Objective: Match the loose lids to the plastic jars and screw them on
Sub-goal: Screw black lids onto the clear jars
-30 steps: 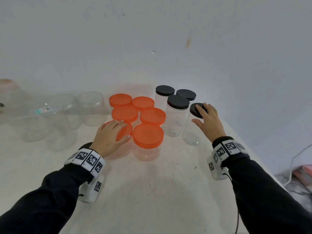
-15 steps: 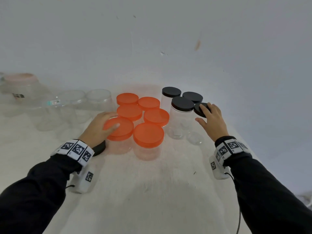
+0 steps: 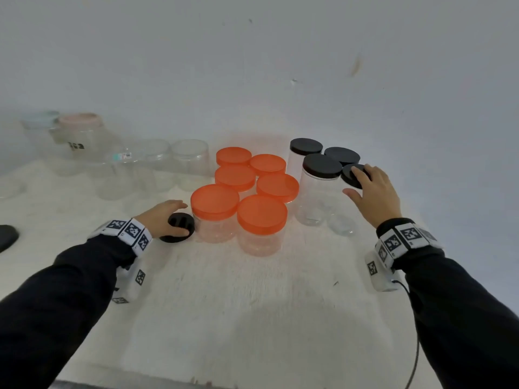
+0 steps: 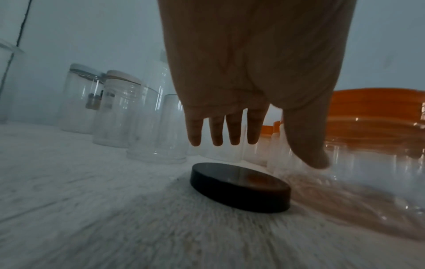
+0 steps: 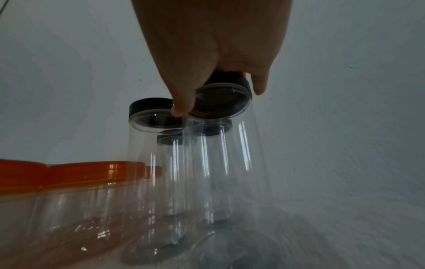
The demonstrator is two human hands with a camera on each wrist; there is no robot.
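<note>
A loose black lid [image 3: 177, 227] [image 4: 239, 185] lies flat on the white table beside the nearest orange-lidded jar [image 3: 214, 211]. My left hand [image 3: 172, 216] hovers just above it with fingers [image 4: 234, 131] straight, not touching it. My right hand [image 3: 354, 182] grips another black lid [image 3: 351, 175] [image 5: 220, 94] that sits on top of a clear jar [image 5: 230, 163] at the right. Its thumb and fingers curl over that lid's rim. Three more black-lidded jars [image 3: 321, 167] stand behind and left of it.
Several orange-lidded jars [image 3: 261, 214] are clustered in the middle. Lidless clear jars [image 3: 191, 161] stand in a row at the back left, with taller containers [image 3: 78, 136] behind. A dark flat object [image 3: 7, 235] lies at the far left edge. The wall is close behind.
My left hand has left the front-left orange lid and dropped to the left, over the loose black lid. My right hand has stayed on its black lid.
</note>
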